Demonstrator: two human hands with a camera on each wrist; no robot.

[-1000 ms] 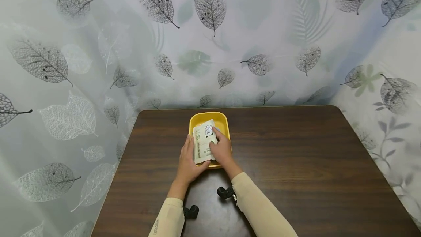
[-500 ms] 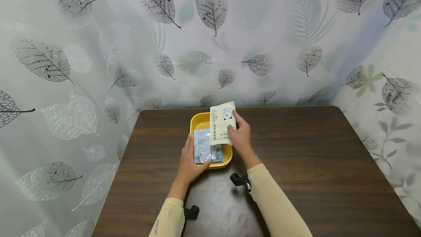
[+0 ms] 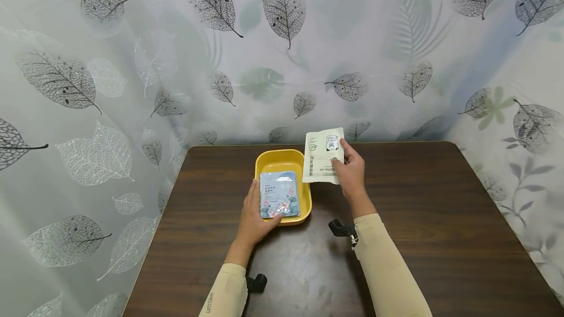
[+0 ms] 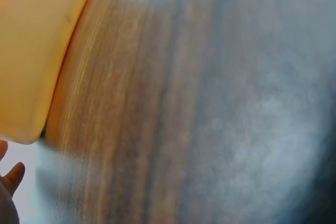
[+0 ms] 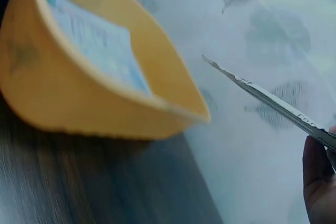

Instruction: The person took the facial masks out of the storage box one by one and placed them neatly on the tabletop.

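My right hand [image 3: 351, 172] holds a flat pale-green packet [image 3: 318, 163], printed with a small panda-like cartoon, pinching its right edge between thumb and fingers. The packet is up beside the right rim of a yellow plastic tray [image 3: 275, 156]. Seen edge-on in the right wrist view, the packet [image 5: 278, 107] is thin and tilted. Inside the tray lies a shiny blue-grey packet [image 3: 279, 192] with pink flowers. My left hand [image 3: 252, 219] rests at the tray's near left corner, fingers straight along the left side and thumb stretched toward the near rim.
A dark wooden table [image 3: 423, 219] carries the tray near its far edge. Behind and at both sides hangs a pale leaf-patterned sheet [image 3: 273, 67]. A black wrist camera [image 3: 341, 229] is strapped to the right forearm, another black camera [image 3: 256, 283] to the left.
My right hand has lifted the pale-green packet out of the tray and carried it to the right, uncovering the blue-grey packet. My left hand has stayed at the tray's corner.
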